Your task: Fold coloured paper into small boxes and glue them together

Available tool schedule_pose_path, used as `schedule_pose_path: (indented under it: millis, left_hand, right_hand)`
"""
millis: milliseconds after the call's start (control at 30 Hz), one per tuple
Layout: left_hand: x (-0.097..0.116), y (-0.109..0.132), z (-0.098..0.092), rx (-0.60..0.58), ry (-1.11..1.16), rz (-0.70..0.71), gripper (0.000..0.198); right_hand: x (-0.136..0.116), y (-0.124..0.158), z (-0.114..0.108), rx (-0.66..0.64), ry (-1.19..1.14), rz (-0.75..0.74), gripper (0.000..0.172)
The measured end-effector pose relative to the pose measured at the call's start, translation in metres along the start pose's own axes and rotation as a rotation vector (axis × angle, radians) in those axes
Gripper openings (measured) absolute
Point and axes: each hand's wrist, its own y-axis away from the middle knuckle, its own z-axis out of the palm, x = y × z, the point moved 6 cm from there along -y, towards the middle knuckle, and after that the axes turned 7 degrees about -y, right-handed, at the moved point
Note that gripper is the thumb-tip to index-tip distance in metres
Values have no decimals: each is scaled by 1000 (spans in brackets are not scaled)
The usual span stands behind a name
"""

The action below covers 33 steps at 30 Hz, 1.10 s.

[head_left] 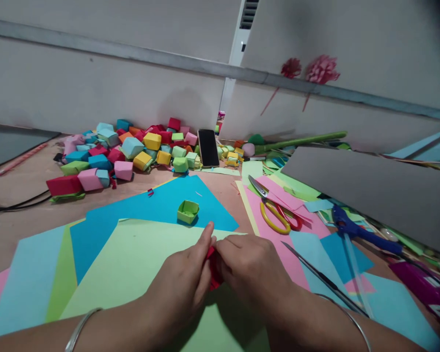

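Observation:
Between my two hands is a piece of folded red paper (215,274), mostly hidden by the fingers. My left hand (185,271) grips its left side, thumb pointing up. On the other side my right hand (249,261) pinches it with curled fingers. Both hands are just above a light green paper sheet (143,254). A small open green paper box (188,211) sits beyond my fingertips on a blue sheet (132,205).
Several coloured paper boxes (132,146) are piled at the back left beside a phone (208,147). To the right lie scissors (275,217), a slim pointed metal tool (322,277), a blue glue gun (363,230) and a grey board (366,186). Paper flowers (321,70) hang on the wall.

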Motion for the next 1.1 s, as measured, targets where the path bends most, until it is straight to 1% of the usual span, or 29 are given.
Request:
schedule_pose_path:
  millis: [100,200,267,333,433,500,567,633,700,767,900,1000,1100]
  left_hand:
    - [-4,-1,-2,-22,-57,-23,59]
    - [-1,-2,-7,-1,-67,2,57]
    - [5,-2,-10,21,-70,50,57]
    - [8,-3,-10,15,-70,69,55]
    - [7,-4,-3,-83,-86,16,54]
    - [3,-3,2,-148,-142,-8,58]
    - [2,-3,4,-172,-205,17,64]
    - [3,-3,3,-167,-217,52,65]
    - [4,-5,0,-173,-170,38,59]
    - [5,-8,-4,-198,-102,-24,48]
    - [10,-12,-8,-256,4,-119,31]
    - [12,-10,-9,-253,42,-124,27]
    - [11,-11,-11,-253,31,-127,28]
  right_hand:
    - [-1,2,2,30,-38,9,27]
    - [0,3,-1,63,-55,22,28]
    - [3,3,-1,36,-73,41,25]
    - [4,2,1,5,-80,58,22]
    - [1,0,-2,40,4,19,23]
    - [-3,0,-4,73,66,-25,26]
    - [-3,0,-4,60,66,-38,27]
    - [-1,1,-3,13,27,-19,26]
    - [3,1,-2,-18,-3,9,24]
    - [4,0,-3,-13,-5,25,22]
    - [3,-3,-6,64,20,23,24]
    - [3,-4,-7,96,24,23,27]
    - [2,-3,-8,133,35,-4,28]
